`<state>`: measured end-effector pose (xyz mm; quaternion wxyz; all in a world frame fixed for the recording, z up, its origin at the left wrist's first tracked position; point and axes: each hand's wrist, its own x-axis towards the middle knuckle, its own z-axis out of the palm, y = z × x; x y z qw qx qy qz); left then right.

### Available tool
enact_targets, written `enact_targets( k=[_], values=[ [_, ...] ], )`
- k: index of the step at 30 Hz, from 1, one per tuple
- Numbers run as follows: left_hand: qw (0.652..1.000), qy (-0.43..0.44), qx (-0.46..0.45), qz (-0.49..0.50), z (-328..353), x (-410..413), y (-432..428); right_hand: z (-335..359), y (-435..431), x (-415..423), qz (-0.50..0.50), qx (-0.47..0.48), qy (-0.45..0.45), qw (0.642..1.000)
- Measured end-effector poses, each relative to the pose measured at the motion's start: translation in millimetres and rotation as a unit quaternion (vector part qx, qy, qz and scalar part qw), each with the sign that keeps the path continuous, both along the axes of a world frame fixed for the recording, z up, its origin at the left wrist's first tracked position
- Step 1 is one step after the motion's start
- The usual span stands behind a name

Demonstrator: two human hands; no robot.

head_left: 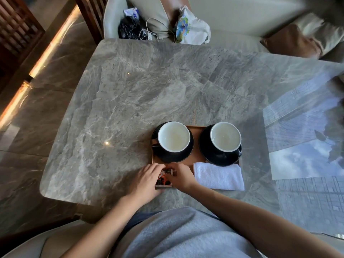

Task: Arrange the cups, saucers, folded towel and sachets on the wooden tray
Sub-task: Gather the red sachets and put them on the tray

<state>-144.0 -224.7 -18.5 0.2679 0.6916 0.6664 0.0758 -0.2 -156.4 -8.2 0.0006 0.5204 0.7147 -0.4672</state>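
A wooden tray (195,144) lies near the table's front edge. Two black cups with white insides stand on black saucers at its far side: the left cup (174,136) on the left saucer (168,157), the right cup (225,136) on the right saucer (219,158). A folded white towel (218,176) lies on the tray's near right part. On the near left part lie the red and black sachets (164,178). My left hand (147,180) and my right hand (181,176) both rest on the sachets, fingers pressed against them from either side.
The grey marble table (149,86) stretches far and left of the tray. A glass surface (305,146) with sky reflections lies to the right. A chair beyond the table holds a black bag (130,27), cables and a white printed bag (191,27).
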Motion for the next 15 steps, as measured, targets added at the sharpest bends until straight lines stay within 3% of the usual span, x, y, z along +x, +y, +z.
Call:
enact_targets(
  k=[5,8,12,15],
  values=[
    [0.999,0.023,0.007,-0.032,-2.3,-8.2,7.3,9.5,9.2,2.6,0.019,-0.058,-0.026,0.998],
    [0.998,0.038,-0.010,-0.054,0.6,-9.5,14.1,23.1,12.5,12.5,-0.046,-0.139,0.001,0.989],
    [0.995,0.066,-0.026,-0.071,3.4,-7.6,19.1,44.1,10.3,29.6,-0.223,-0.352,0.129,0.900],
    [0.992,0.091,-0.029,-0.081,3.8,-1.2,18.5,47.4,7.0,39.5,-0.263,-0.430,0.147,0.851]
  ],
)
